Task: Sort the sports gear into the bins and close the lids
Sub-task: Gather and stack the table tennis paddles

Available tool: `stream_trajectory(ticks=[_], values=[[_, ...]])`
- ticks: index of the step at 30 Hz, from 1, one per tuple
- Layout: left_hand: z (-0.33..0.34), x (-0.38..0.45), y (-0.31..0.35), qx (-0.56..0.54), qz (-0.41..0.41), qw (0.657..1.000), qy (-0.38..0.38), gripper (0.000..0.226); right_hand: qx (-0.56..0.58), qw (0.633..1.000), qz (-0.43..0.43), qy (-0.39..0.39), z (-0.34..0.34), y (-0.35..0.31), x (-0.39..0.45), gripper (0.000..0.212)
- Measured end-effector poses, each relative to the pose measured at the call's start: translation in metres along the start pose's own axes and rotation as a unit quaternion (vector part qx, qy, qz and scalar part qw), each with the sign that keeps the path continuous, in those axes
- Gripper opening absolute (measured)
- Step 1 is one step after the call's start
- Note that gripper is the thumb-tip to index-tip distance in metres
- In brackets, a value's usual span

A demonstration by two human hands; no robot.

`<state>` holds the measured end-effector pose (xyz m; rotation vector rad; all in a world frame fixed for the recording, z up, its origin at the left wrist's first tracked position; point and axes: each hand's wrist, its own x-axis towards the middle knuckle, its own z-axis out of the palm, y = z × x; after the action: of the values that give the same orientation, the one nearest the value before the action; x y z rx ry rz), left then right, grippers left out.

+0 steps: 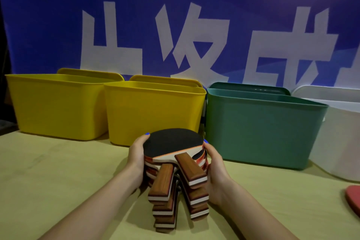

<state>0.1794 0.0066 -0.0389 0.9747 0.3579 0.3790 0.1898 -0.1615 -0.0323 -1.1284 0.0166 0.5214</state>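
Hands point(175, 161) around paddles point(173, 142) (tan table point(58, 181))

Both hands clasp a stack of table tennis paddles point(172, 154), the left hand point(136, 157) curled round one side of the blades and the right hand point(215, 163) round the other, brown handles fanning toward the person. Behind, on the table point(58, 181), stand two yellow bins point(58, 107) point(153, 115), a green bin point(261, 132) and a white bin point(341, 138), all open, lids propped behind. A red paddle point(353, 198) pokes in at the right edge.
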Motion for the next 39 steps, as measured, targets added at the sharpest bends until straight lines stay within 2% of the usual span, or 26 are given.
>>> stream_trajectory(ticks=[2, 6, 10, 19, 28, 32, 36, 39], values=[[-0.003, 0.003, -0.003, -0.018, -0.008, 0.999, -0.031, 0.029, -0.003, 1.000, -0.001, 0.003, 0.002, 0.000, -0.003, 0.054], [-0.009, 0.003, -0.006, 0.019, 0.016, 0.997, -0.070, 0.037, 0.027, 0.999, 0.015, 0.012, 0.003, -0.003, -0.009, 0.067], [-0.008, 0.005, -0.006, 0.014, 0.035, 0.996, -0.078, 0.026, 0.029, 0.999, 0.021, 0.004, 0.008, -0.005, -0.018, 0.062], [-0.009, 0.001, -0.011, 0.044, -0.033, 0.998, -0.037, 0.033, 0.064, 0.997, 0.026, -0.027, 0.010, -0.006, -0.019, 0.067], [-0.012, -0.012, -0.003, 0.055, -0.044, 0.997, -0.044, 0.033, -0.002, 0.998, 0.057, 0.000, 0.013, -0.015, -0.028, 0.057], [-0.012, -0.016, -0.001, 0.067, -0.047, 0.995, -0.054, 0.039, -0.041, 0.999, 0.015, 0.015, 0.008, -0.010, -0.024, 0.054], [-0.011, -0.019, 0.005, 0.039, -0.024, 0.996, -0.071, 0.059, 0.009, 0.999, -0.043, 0.008, 0.007, -0.012, -0.018, 0.064], [-0.009, -0.026, 0.010, 0.019, -0.093, 0.988, -0.118, 0.059, 0.034, 0.997, -0.073, 0.013, 0.002, -0.014, -0.010, 0.044]])
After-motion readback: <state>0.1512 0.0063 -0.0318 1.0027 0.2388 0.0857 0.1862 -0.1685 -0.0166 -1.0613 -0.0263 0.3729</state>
